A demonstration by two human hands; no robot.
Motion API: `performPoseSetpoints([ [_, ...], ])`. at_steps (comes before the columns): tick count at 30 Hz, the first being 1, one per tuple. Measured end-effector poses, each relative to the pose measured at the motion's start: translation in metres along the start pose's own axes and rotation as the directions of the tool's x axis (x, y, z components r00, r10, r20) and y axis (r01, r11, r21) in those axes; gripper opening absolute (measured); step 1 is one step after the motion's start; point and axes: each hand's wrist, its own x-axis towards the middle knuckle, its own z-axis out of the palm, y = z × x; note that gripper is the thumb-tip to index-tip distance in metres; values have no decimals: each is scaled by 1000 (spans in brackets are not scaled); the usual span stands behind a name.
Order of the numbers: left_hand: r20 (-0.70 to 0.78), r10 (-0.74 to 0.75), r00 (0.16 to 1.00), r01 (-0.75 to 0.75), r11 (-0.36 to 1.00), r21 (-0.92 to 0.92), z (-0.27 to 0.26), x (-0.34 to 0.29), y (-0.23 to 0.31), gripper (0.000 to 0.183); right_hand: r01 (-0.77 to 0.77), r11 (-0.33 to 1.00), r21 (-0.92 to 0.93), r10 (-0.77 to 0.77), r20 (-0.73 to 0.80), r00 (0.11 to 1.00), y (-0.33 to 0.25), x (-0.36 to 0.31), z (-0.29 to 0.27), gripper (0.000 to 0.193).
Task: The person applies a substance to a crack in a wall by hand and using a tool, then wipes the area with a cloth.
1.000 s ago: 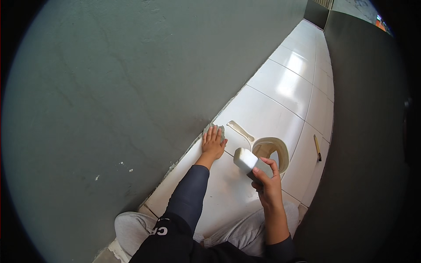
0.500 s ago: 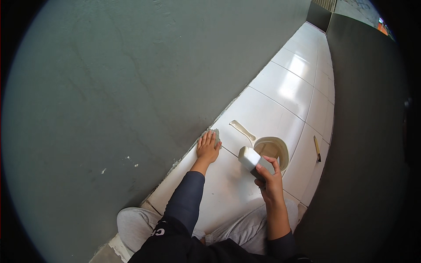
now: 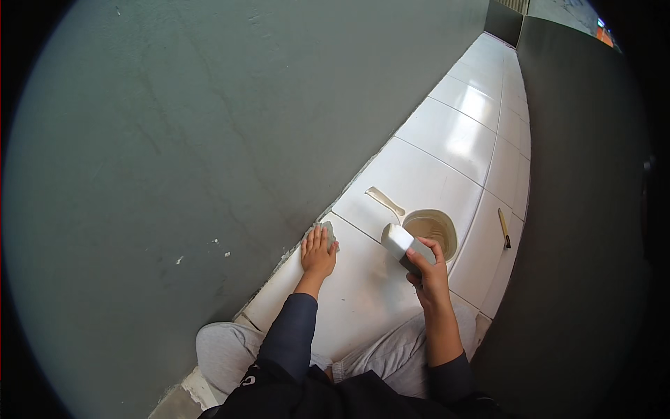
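Note:
My left hand lies with fingers stretched over a crumpled grey rag or pad, pressing it to the white tiled floor where the floor meets the grey wall. Raised over the tiles, my right hand is closed round a boxy grey thing with a glossy white rounded end; its exact kind does not show. Just beyond that hand stands a cream dipper with cloudy, brownish liquid inside. Its handle points toward the wall, and the boxy thing hides part of its near rim.
A yellow utility knife lies on the tiles at the right. The narrow floor runs between the grey wall on the left and another dark grey wall on the right. Rough residue lines the left joint.
My left hand and the rag have slid nearer to me along the wall joint. My right hand keeps its hold on the boxy thing, nearly still. The view has shifted slightly.

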Motion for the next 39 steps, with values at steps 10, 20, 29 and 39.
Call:
performPoseSetpoints([
  [10,-10,-114,993,114,993,18,-4,-51,-29,62,6,997,-71,-3,48,999,3,-2,-1,34],
  [20,48,-327,944,328,945,-11,-14,-106,-52,73,56,994,-97,-52,49,997,7,-6,0,34],
  [29,198,-522,830,542,839,-59,-29,-138,-67,89,92,989,-113,-89,35,995,6,-10,0,36],
  [39,192,-644,740,670,728,-141,-16,-146,-77,67,127,990,-64,-124,46,991,8,-8,-1,37],
])
